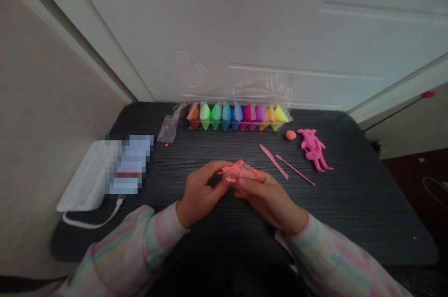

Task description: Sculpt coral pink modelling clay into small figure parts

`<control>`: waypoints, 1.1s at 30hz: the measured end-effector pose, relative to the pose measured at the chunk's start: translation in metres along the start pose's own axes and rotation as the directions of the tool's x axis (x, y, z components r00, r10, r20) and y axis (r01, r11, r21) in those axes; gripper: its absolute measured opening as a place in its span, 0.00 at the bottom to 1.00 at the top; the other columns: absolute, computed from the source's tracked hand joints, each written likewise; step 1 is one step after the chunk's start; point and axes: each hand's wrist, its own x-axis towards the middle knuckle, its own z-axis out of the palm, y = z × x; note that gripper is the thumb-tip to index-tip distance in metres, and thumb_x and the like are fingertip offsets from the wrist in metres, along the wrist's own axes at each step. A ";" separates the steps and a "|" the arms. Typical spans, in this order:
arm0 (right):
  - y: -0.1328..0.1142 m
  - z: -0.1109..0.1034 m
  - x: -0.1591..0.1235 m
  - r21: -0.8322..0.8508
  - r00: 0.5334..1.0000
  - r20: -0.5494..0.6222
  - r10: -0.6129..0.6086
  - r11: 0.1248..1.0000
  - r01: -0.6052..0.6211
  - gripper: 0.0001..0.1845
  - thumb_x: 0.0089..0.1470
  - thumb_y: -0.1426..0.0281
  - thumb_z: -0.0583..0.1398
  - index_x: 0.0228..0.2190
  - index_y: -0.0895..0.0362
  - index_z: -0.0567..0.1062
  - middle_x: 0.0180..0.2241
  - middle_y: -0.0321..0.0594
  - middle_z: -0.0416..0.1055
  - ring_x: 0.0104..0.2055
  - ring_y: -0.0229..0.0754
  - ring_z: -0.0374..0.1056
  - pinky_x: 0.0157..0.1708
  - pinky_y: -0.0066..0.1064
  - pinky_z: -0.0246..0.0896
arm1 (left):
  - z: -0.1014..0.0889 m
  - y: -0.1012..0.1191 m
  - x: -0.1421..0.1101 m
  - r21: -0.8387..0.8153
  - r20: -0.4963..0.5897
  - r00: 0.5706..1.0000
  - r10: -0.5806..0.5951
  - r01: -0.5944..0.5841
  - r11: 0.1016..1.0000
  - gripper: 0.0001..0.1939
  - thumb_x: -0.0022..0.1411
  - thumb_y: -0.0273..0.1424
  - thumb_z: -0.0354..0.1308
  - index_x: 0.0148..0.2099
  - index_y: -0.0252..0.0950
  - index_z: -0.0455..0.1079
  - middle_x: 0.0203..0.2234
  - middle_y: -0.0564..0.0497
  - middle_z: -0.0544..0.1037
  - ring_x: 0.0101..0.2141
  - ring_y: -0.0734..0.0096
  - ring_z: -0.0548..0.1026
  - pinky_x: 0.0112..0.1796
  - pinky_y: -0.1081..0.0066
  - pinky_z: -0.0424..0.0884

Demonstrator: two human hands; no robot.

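Coral-pink modelling clay (241, 171), ragged and partly in what looks like clear plastic film, is between my two hands above the near middle of the table. My left hand (205, 189) pinches its left side with thumb and fingertips. Around its right side close the fingers of my right hand (269, 194), the thumb lying on the front. To the right of the hands lie a pink plastic knife (274, 162) and a thin pink modelling stick (296, 169). Beyond them rest a small orange-coral clay ball (290, 135) and a pink clay figure (312, 148) lying flat.
Several coloured clay packets (236, 116) stand in a row along the back of the black table (353, 203). A torn clear wrapper (168, 129) lies left of them. At the left are a white power bank (87, 176) with a cable and a blurred-out phone (131, 164).
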 end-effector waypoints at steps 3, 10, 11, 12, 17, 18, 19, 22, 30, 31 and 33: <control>0.000 0.000 -0.002 -0.133 0.994 0.084 -0.073 0.988 0.084 0.09 0.49 0.66 0.61 0.35 0.50 0.78 0.32 0.34 0.75 0.37 0.34 0.66 0.41 0.26 0.57 | -0.001 0.000 0.000 -0.042 0.013 0.999 0.038 -0.038 0.998 0.09 0.53 0.27 0.57 0.40 0.37 0.69 0.32 0.51 0.80 0.32 0.73 0.77 0.34 0.76 0.72; -0.017 -0.008 -0.005 -0.662 0.904 0.163 -0.395 0.635 0.397 0.12 0.54 0.72 0.54 0.37 0.51 0.76 0.35 0.35 0.73 0.40 0.38 0.65 0.43 0.30 0.57 | -0.007 -0.003 0.006 -0.214 0.193 0.977 0.088 -0.045 0.976 0.14 0.52 0.22 0.56 0.43 0.37 0.66 0.35 0.48 0.76 0.37 0.69 0.75 0.39 0.71 0.71; -0.019 -0.009 -0.006 -0.708 0.882 0.186 -0.432 0.564 0.426 0.12 0.55 0.72 0.53 0.36 0.52 0.76 0.33 0.36 0.72 0.37 0.38 0.65 0.40 0.30 0.58 | -0.009 -0.003 0.006 -0.258 0.235 0.966 0.112 -0.049 0.965 0.15 0.52 0.23 0.55 0.44 0.37 0.66 0.36 0.47 0.76 0.38 0.67 0.74 0.40 0.69 0.71; -0.021 -0.011 -0.007 -0.741 0.862 0.211 -0.461 0.499 0.448 0.13 0.55 0.72 0.52 0.35 0.53 0.76 0.32 0.37 0.72 0.36 0.39 0.65 0.38 0.31 0.59 | -0.010 -0.003 0.007 -0.287 0.259 0.957 0.134 -0.056 0.956 0.16 0.52 0.24 0.56 0.45 0.37 0.65 0.37 0.45 0.75 0.40 0.65 0.73 0.41 0.66 0.70; -0.022 -0.010 -0.008 -0.813 0.808 0.377 -0.452 0.257 0.522 0.17 0.56 0.73 0.49 0.44 0.53 0.71 0.41 0.41 0.72 0.45 0.42 0.65 0.46 0.36 0.58 | -0.009 -0.004 0.008 -0.153 0.037 0.993 0.114 -0.108 0.982 0.13 0.50 0.27 0.60 0.40 0.38 0.68 0.37 0.46 0.74 0.41 0.65 0.71 0.42 0.64 0.69; -0.021 -0.009 -0.008 -0.817 0.804 0.399 -0.440 0.227 0.529 0.18 0.56 0.73 0.49 0.46 0.52 0.70 0.44 0.40 0.72 0.47 0.42 0.64 0.48 0.37 0.57 | -0.009 -0.005 0.009 -0.127 0.003 0.996 0.092 -0.091 0.988 0.11 0.50 0.26 0.60 0.39 0.38 0.69 0.36 0.47 0.74 0.39 0.66 0.72 0.41 0.65 0.69; -0.020 -0.009 -0.008 -0.821 0.802 0.411 -0.433 0.206 0.533 0.19 0.55 0.74 0.50 0.47 0.52 0.69 0.45 0.40 0.71 0.48 0.42 0.64 0.48 0.37 0.57 | -0.009 -0.005 0.009 -0.124 -0.008 0.998 0.070 -0.071 0.990 0.10 0.51 0.26 0.60 0.38 0.38 0.69 0.34 0.48 0.74 0.38 0.67 0.72 0.40 0.66 0.70; -0.018 -0.008 -0.007 -0.815 0.801 0.424 -0.423 0.206 0.541 0.21 0.54 0.76 0.51 0.49 0.52 0.67 0.48 0.41 0.70 0.51 0.41 0.63 0.51 0.37 0.55 | -0.009 -0.007 0.010 -0.199 0.035 0.999 0.021 -0.013 0.980 0.10 0.51 0.25 0.59 0.38 0.37 0.69 0.33 0.48 0.75 0.37 0.68 0.73 0.39 0.66 0.71; -0.017 -0.012 -0.005 -0.778 0.818 0.484 -0.311 0.274 0.565 0.21 0.54 0.72 0.54 0.51 0.57 0.65 0.50 0.45 0.68 0.54 0.38 0.61 0.53 0.34 0.55 | -0.015 -0.007 0.011 -0.275 0.202 0.977 0.068 -0.010 0.962 0.14 0.52 0.23 0.58 0.43 0.38 0.69 0.38 0.46 0.75 0.40 0.66 0.74 0.41 0.65 0.71; -0.016 -0.012 -0.004 -0.790 0.819 0.489 -0.300 0.245 0.561 0.21 0.54 0.71 0.55 0.51 0.57 0.65 0.50 0.46 0.68 0.54 0.39 0.60 0.54 0.35 0.55 | -0.015 -0.006 0.012 -0.263 0.211 0.974 0.085 -0.027 0.965 0.13 0.52 0.24 0.58 0.42 0.38 0.70 0.37 0.46 0.75 0.40 0.66 0.74 0.41 0.65 0.71; -0.013 -0.011 -0.004 -0.810 0.814 0.500 -0.294 0.173 0.560 0.22 0.54 0.70 0.55 0.51 0.58 0.65 0.51 0.46 0.67 0.56 0.39 0.59 0.54 0.36 0.54 | -0.016 -0.005 0.014 -0.201 0.210 0.968 0.136 -0.093 0.975 0.11 0.52 0.25 0.58 0.40 0.38 0.70 0.37 0.46 0.74 0.41 0.65 0.73 0.41 0.65 0.71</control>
